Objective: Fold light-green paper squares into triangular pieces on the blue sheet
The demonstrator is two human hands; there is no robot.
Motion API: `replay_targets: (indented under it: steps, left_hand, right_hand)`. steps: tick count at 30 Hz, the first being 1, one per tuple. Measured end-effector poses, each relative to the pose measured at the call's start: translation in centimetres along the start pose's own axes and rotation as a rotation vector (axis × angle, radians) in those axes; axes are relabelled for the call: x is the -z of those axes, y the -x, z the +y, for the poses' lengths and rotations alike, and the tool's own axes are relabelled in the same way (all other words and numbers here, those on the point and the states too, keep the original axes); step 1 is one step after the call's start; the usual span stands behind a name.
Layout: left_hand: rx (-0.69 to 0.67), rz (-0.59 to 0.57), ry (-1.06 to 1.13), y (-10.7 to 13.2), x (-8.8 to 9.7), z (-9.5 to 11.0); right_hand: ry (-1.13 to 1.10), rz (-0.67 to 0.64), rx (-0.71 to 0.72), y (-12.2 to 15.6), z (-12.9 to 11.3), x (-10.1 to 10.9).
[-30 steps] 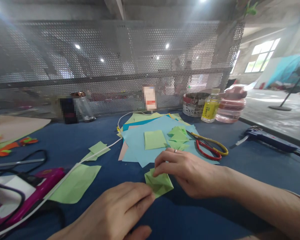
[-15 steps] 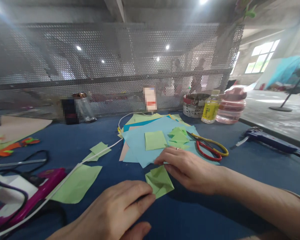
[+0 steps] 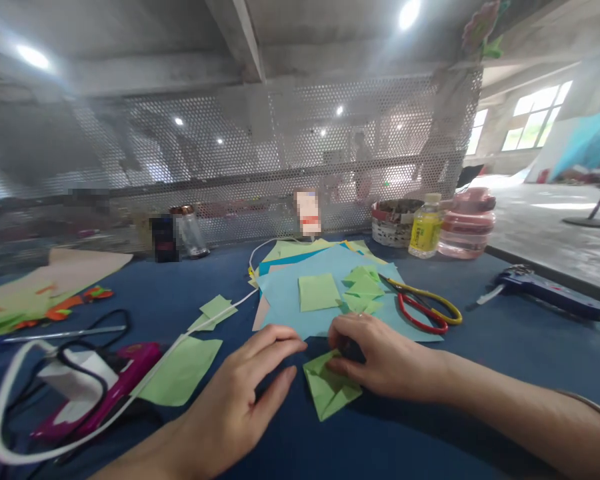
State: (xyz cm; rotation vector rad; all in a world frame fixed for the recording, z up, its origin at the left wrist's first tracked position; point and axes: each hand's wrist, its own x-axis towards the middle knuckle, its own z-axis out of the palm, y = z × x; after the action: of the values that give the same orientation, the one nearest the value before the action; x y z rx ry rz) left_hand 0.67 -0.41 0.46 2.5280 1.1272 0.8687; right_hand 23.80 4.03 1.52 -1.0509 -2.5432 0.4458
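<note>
A folded light-green paper piece (image 3: 330, 390) lies on the blue table (image 3: 505, 347) in front of me. My right hand (image 3: 375, 357) rests on its far edge, fingers curled and pressing the paper down. To its left, my left hand (image 3: 240, 393) hovers with fingers spread, apart from the paper and holding nothing. Just beyond the hands lies a stack of light-blue and coloured paper sheets (image 3: 285, 303) with a green paper square (image 3: 317, 291) and several small folded green pieces (image 3: 363, 288) on top.
Red-and-yellow scissors (image 3: 425, 308) lie right of the stack. A blue glue gun (image 3: 550, 293) sits far right, a pink glue gun (image 3: 100, 397) with white cord at left. Green paper scraps (image 3: 180, 370) lie near it. Bottles and a tin (image 3: 425, 223) stand by the mesh fence.
My left hand let go of the folded green piece, opened and moved left. My right hand came down onto the piece. The camera view tilted up a little.
</note>
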Motion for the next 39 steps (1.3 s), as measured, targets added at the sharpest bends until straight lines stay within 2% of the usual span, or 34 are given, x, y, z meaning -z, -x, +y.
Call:
replay_targets:
  steps: [6,9,12,16,22,31,39]
  left_hand:
    - [0.257,-0.061,0.195,-3.1,1.4,1.4]
    - [0.382,-0.099,0.339,-4.1,0.9,1.5]
    - [0.476,-0.065,0.55,-4.4,-0.3,1.3]
    - [0.516,-0.002,0.656,-4.0,-1.2,1.0]
    - [0.582,0.081,0.812,-3.3,-0.6,0.6]
    - [0.666,0.104,1.035,-3.1,-0.6,0.2]
    - [0.651,0.099,1.115,-2.9,-0.8,-0.3]
  right_hand:
    - [-0.061,0.155,0.033,0.0,0.4,0.1]
    - [-0.084,0.222,0.047,0.0,0.5,0.1]
    - [-0.146,0.261,0.049,0.1,0.3,0.1]
    - [-0.3,0.231,0.029,0.1,-0.1,0.1]
    - [-0.329,0.212,-0.002,-0.2,-0.3,0.1]
    - [-0.364,0.219,-0.02,-0.4,-0.3,0.0]
    - [-0.366,0.254,-0.041,-0.4,0.0,-0.1]
